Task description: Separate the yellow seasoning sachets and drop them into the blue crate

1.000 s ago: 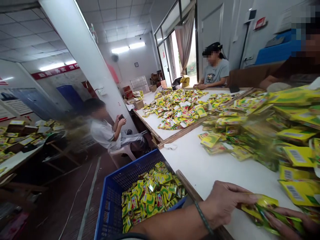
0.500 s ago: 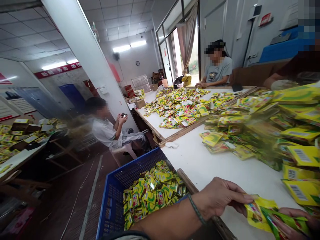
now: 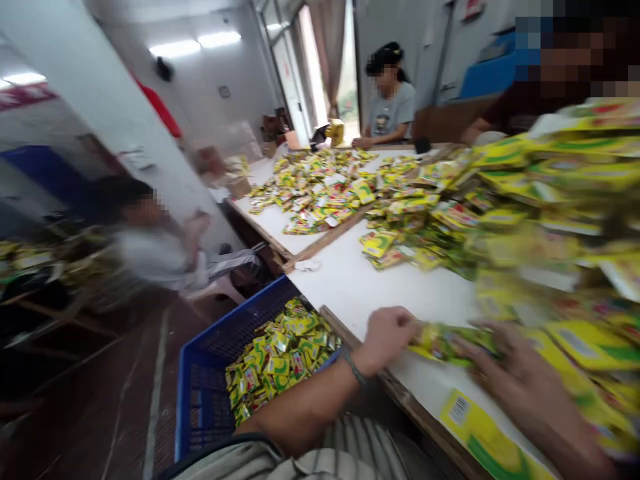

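Observation:
Over the near table edge, my left hand point(image 3: 390, 337) is closed, pinching one end of a small yellow-and-green packet point(image 3: 435, 340). My right hand point(image 3: 520, 380) has its fingers on the other end, gripping the green part; blur hides whether this is one packet or two. A flat yellow packet point(image 3: 487, 437) with a barcode lies on the table just below my hands. To the right of them rises a high heap of yellow packets point(image 3: 505, 220). Left of my forearm, a blue plastic crate point(image 3: 193, 373) holds many small yellow packets point(image 3: 285, 360).
A wooden strip point(image 3: 325, 243) divides the white table point(image 3: 345, 287), with another packet heap point(image 3: 320, 193) beyond it. One person point(image 3: 395, 107) sits across, another point(image 3: 510, 100) behind the right heap, and a third point(image 3: 150, 247) on a chair at left. A slanted pillar point(image 3: 110, 100) stands behind.
The view has swung right, so the scene shifts left. My hands have drawn closer to the table edge, still on a packet, and my right hand now shows more fully.

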{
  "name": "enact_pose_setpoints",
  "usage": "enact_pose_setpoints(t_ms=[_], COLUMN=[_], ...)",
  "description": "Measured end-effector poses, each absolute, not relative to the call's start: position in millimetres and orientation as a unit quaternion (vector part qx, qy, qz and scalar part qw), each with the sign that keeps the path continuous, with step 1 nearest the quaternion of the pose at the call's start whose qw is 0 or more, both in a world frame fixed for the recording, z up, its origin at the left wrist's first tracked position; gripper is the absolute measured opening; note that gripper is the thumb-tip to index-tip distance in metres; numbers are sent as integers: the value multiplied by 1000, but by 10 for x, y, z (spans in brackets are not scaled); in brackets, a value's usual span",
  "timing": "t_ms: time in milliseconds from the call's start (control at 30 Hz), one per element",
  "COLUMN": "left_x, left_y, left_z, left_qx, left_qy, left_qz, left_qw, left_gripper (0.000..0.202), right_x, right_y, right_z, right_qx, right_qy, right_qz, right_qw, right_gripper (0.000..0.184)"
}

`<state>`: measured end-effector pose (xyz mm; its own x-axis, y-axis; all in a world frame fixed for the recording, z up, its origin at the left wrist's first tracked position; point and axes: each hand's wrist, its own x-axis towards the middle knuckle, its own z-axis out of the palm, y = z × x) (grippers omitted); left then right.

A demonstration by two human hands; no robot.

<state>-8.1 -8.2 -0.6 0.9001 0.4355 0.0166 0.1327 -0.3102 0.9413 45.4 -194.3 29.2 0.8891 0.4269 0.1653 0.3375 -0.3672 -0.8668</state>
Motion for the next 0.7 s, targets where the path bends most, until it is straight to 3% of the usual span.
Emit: enact_pose_setpoints(t_ms=[67, 167, 333, 533, 700], left_x=[-108, -93, -85, -66, -82], left_y=[-77, -104, -215, -214, -304], left_z=[28, 125, 264, 243, 290], left_qx=[796, 741, 632, 669, 603], left_qy=[174, 176, 170, 184, 185], left_qz=[129, 107, 57, 69, 78], left_qw=[566, 639, 753, 717, 772], left_gripper=[19, 27, 43, 45, 47], right_x=[370, 354, 400, 417, 380], right_y=[-1890, -1827, -1865, -1901, -1843], right_z=[417, 440, 236, 264, 315], right_qx=[-795, -804, -769, -751, -740], right_qy=[-203, -205, -230, -179, -130], right_qz=[97, 73, 99, 89, 67], right_qw=[563, 553, 588, 629, 656], right_gripper=[49, 35, 28, 34, 34])
